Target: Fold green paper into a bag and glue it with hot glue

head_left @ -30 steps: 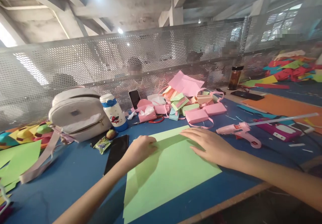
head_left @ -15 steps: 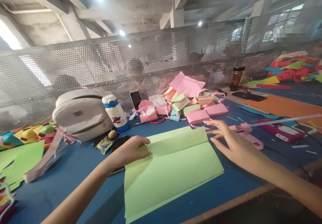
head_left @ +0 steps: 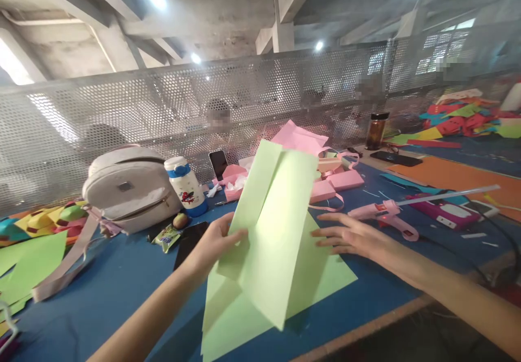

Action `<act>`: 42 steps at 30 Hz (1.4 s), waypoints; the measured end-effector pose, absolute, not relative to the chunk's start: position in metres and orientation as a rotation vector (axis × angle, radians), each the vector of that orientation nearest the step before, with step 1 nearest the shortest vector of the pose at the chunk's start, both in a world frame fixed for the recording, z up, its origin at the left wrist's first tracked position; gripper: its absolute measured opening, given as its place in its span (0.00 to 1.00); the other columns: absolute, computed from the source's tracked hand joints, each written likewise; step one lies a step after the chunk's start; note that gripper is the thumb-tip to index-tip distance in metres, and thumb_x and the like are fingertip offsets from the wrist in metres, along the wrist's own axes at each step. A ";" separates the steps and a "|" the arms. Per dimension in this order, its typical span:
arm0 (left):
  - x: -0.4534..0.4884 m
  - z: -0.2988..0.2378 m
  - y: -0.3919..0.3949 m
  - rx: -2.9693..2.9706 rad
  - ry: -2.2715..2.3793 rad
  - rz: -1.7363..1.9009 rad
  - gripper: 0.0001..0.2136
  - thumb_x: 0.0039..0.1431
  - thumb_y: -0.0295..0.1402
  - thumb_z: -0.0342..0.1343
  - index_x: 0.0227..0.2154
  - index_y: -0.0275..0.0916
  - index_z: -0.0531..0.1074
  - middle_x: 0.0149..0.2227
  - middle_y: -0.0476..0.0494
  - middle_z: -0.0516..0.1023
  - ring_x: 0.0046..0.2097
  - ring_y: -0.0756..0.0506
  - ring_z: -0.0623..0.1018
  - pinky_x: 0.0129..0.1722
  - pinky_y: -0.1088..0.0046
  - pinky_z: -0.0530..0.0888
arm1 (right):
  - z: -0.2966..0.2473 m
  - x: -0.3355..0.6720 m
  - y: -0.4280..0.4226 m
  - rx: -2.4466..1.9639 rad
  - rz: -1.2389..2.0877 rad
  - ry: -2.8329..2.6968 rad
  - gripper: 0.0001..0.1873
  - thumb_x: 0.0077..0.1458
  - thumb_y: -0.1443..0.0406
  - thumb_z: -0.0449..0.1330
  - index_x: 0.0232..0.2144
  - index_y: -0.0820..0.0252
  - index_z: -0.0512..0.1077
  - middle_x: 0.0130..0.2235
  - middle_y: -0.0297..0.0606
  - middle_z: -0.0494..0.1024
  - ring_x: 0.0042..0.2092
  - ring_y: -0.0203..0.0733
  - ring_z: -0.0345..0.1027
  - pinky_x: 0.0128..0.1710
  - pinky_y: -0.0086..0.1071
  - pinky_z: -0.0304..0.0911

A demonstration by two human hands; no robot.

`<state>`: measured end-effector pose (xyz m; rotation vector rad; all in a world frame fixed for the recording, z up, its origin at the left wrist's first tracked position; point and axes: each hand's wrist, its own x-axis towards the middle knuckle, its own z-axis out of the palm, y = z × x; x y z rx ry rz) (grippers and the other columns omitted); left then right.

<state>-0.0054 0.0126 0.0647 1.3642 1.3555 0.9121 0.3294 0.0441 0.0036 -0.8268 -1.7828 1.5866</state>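
Between thumb and fingers, my left hand [head_left: 222, 240] pinches the left side of a light green sheet of paper [head_left: 280, 221]. The sheet is raised and tilted, with a fold line running along its left part. Below it, more green paper [head_left: 240, 324] lies flat on the blue table. To the right of the raised sheet, my right hand [head_left: 354, 237] hovers over the flat paper, fingers stretched out and holding nothing. A pink hot glue gun [head_left: 380, 210] with a clear glue stick in it lies just beyond that hand.
Pink folded paper boxes [head_left: 342, 180] are heaped behind the sheet. At the left stand a white backpack [head_left: 130, 188] and a drink bottle [head_left: 186, 185]. A dark phone [head_left: 189, 237] lies near my left hand. Orange paper [head_left: 459, 175] and a purple device [head_left: 448, 213] are at the right.
My left hand has lifted the top green sheet off the paper below and turned it upright at a slant. My right hand has come off the sheet's right edge and moved slightly nearer.
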 end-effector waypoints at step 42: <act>0.020 0.015 -0.009 3.365 1.112 0.477 0.08 0.67 0.24 0.47 0.36 0.38 0.70 0.32 0.46 0.75 0.32 0.46 0.74 0.29 0.71 0.70 | 0.066 0.262 0.120 -1.169 0.620 -2.903 0.29 0.49 0.59 0.66 0.54 0.60 0.72 0.48 0.41 0.79 0.44 0.46 0.74 0.34 0.29 0.64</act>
